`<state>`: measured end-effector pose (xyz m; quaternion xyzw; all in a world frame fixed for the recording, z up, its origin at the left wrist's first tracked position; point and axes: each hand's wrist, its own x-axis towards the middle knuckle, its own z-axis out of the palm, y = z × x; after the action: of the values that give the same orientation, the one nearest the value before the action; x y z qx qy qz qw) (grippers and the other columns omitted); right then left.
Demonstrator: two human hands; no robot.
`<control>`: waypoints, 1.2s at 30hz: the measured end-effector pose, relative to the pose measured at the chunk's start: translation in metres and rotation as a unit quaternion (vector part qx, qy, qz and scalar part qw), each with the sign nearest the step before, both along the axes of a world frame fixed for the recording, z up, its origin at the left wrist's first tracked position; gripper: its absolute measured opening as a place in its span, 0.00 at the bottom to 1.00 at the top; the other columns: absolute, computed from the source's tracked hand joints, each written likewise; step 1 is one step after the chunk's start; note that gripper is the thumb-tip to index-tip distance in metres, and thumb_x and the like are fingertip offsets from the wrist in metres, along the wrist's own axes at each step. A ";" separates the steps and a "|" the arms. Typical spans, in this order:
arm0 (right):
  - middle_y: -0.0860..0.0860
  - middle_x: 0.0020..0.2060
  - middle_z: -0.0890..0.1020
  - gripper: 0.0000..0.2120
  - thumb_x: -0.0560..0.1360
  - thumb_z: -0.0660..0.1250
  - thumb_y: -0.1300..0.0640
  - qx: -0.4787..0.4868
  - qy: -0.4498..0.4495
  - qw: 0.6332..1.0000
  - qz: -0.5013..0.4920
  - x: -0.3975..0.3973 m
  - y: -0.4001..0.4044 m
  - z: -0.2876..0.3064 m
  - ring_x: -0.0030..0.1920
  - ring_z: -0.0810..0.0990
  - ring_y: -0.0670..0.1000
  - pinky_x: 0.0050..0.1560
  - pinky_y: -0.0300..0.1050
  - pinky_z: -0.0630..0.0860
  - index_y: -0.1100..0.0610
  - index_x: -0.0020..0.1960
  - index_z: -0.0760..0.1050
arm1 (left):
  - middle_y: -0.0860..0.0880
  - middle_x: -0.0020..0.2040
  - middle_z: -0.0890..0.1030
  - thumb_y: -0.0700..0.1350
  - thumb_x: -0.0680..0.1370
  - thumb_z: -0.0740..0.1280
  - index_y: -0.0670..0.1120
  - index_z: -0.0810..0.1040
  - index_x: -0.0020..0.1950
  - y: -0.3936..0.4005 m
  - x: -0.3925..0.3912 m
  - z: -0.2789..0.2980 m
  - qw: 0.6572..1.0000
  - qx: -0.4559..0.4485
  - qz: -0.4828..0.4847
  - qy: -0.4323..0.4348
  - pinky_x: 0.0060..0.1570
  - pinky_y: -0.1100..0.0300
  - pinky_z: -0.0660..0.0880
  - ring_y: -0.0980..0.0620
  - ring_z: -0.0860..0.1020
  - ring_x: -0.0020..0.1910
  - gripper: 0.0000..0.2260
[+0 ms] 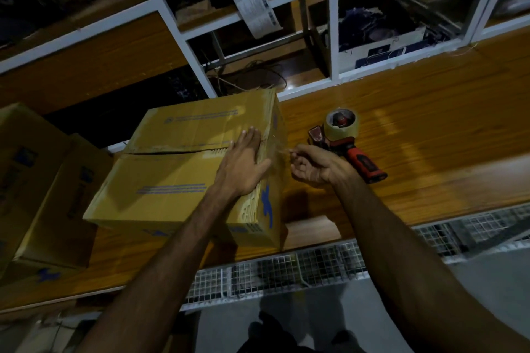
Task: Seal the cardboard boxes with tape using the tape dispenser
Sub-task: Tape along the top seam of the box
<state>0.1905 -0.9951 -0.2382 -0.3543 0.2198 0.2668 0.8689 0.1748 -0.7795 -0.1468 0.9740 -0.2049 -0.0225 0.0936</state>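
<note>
Cardboard box (183, 169) sits mid-tabletop (415, 135), left hand (243, 163) spread flat on its top at the right edge, right hand (312, 166) pinching a tape end (282, 149) beside it, tape dispenser (344, 140) lying just right.

Cardboard box (183, 169) on wooden counter (415, 129), tape dispenser (345, 140) just right, more boxes (37, 189) left, shelving (332, 23) behind
</note>
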 end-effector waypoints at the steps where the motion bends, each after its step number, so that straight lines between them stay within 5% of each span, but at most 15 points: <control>1: 0.50 0.36 0.79 0.03 0.83 0.69 0.60 0.000 -0.001 1.000 0.000 0.000 -0.001 -0.002 0.31 0.78 0.45 0.46 0.44 0.81 0.59 0.51 0.79 | 0.47 0.86 0.50 0.58 0.83 0.59 0.45 0.48 0.86 0.000 0.000 -0.001 1.000 0.001 -0.001 0.001 0.83 0.44 0.49 0.48 0.48 0.85 0.37; 5: 0.49 0.32 0.82 0.03 0.81 0.73 0.60 -0.067 -0.015 0.998 0.014 -0.002 0.017 -0.005 0.31 0.79 0.43 0.42 0.41 0.84 0.60 0.49 0.82 | 0.46 0.86 0.50 0.60 0.81 0.57 0.45 0.48 0.86 0.000 0.000 -0.001 1.000 0.003 0.002 -0.001 0.83 0.44 0.49 0.48 0.48 0.85 0.38; 8: 0.47 0.25 0.77 0.12 0.80 0.75 0.55 -0.144 -0.009 0.989 0.034 -0.002 0.039 -0.019 0.24 0.75 0.43 0.27 0.40 0.76 0.56 0.40 0.77 | 0.46 0.86 0.50 0.59 0.82 0.58 0.45 0.48 0.86 -0.001 -0.001 0.000 1.000 0.006 0.002 0.002 0.83 0.44 0.49 0.48 0.48 0.85 0.38; 13: 0.50 0.29 0.76 0.17 0.75 0.80 0.53 -0.279 -0.026 0.959 -0.037 -0.015 0.051 -0.036 0.26 0.72 0.49 0.28 0.42 0.68 0.55 0.36 0.74 | 0.47 0.86 0.49 0.60 0.82 0.57 0.46 0.48 0.86 0.000 0.001 -0.003 1.000 0.011 0.003 0.002 0.83 0.44 0.48 0.48 0.48 0.85 0.38; 16: 0.47 0.41 0.85 0.09 0.77 0.75 0.60 -0.398 -0.107 0.893 -0.182 -0.020 0.065 -0.033 0.44 0.85 0.53 0.46 0.50 0.83 0.49 0.42 0.81 | 0.47 0.86 0.49 0.59 0.82 0.58 0.46 0.48 0.86 0.000 0.001 -0.004 1.000 0.012 0.001 -0.004 0.83 0.44 0.49 0.48 0.48 0.85 0.38; 18: 0.45 0.49 0.85 0.11 0.80 0.69 0.63 -0.417 -0.175 0.862 -0.230 -0.027 0.082 -0.018 0.52 0.84 0.49 0.56 0.48 0.82 0.49 0.52 0.86 | 0.47 0.86 0.49 0.60 0.81 0.57 0.46 0.48 0.86 0.000 0.001 -0.003 1.000 0.008 0.003 0.000 0.83 0.45 0.48 0.49 0.48 0.85 0.38; 24: 0.50 0.54 0.74 0.28 0.77 0.55 0.63 -0.552 -0.315 0.759 -0.145 -0.060 0.106 -0.016 0.56 0.74 0.55 0.55 0.50 0.75 0.55 0.75 0.77 | 0.47 0.86 0.50 0.61 0.81 0.55 0.47 0.48 0.86 -0.001 0.001 -0.003 1.000 0.002 0.000 -0.002 0.83 0.45 0.48 0.48 0.48 0.85 0.37; 27: 0.57 0.56 0.78 0.29 0.71 0.54 0.57 -0.648 -0.289 0.705 -0.011 -0.055 0.088 -0.005 0.59 0.75 0.61 0.58 0.55 0.76 0.57 0.68 0.81 | 0.52 0.86 0.51 0.56 0.83 0.56 0.50 0.51 0.86 -0.001 0.001 -0.006 0.999 -0.012 -0.041 -0.009 0.82 0.42 0.50 0.49 0.49 0.85 0.33; 29: 0.60 0.57 0.83 0.25 0.69 0.56 0.53 -0.604 -0.220 0.766 0.004 -0.046 0.077 0.015 0.58 0.80 0.62 0.58 0.57 0.80 0.58 0.59 0.83 | 0.54 0.85 0.53 0.52 0.84 0.57 0.51 0.53 0.86 -0.002 0.001 -0.004 0.998 -0.022 -0.065 -0.012 0.82 0.40 0.52 0.50 0.51 0.84 0.31; 31: 0.57 0.62 0.85 0.23 0.73 0.59 0.52 -0.519 -0.155 0.836 -0.083 -0.037 0.073 0.042 0.62 0.82 0.60 0.60 0.53 0.79 0.58 0.62 0.84 | 0.54 0.85 0.55 0.50 0.84 0.57 0.50 0.56 0.86 -0.003 0.003 -0.002 0.997 -0.026 -0.073 -0.016 0.82 0.42 0.53 0.49 0.52 0.84 0.29; 34: 0.54 0.66 0.84 0.19 0.81 0.62 0.55 -0.476 -0.197 0.838 -0.181 -0.033 0.080 0.085 0.65 0.80 0.56 0.63 0.48 0.75 0.54 0.67 0.84 | 0.52 0.83 0.63 0.50 0.85 0.55 0.52 0.67 0.81 -0.002 0.007 0.002 0.994 -0.039 -0.095 -0.029 0.80 0.44 0.60 0.46 0.60 0.82 0.24; 36: 0.54 0.66 0.84 0.17 0.83 0.62 0.54 -0.489 -0.245 0.819 -0.175 -0.029 0.094 0.098 0.66 0.80 0.56 0.63 0.46 0.74 0.55 0.65 0.84 | 0.45 0.72 0.78 0.49 0.83 0.57 0.49 0.80 0.68 0.003 0.011 0.006 0.992 -0.081 -0.098 -0.004 0.65 0.45 0.74 0.42 0.77 0.68 0.17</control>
<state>0.1611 -0.9012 -0.1400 -0.7414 0.1597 -0.1281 0.6391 0.1862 -0.7766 -0.1411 0.9386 -0.3009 -0.0106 0.1687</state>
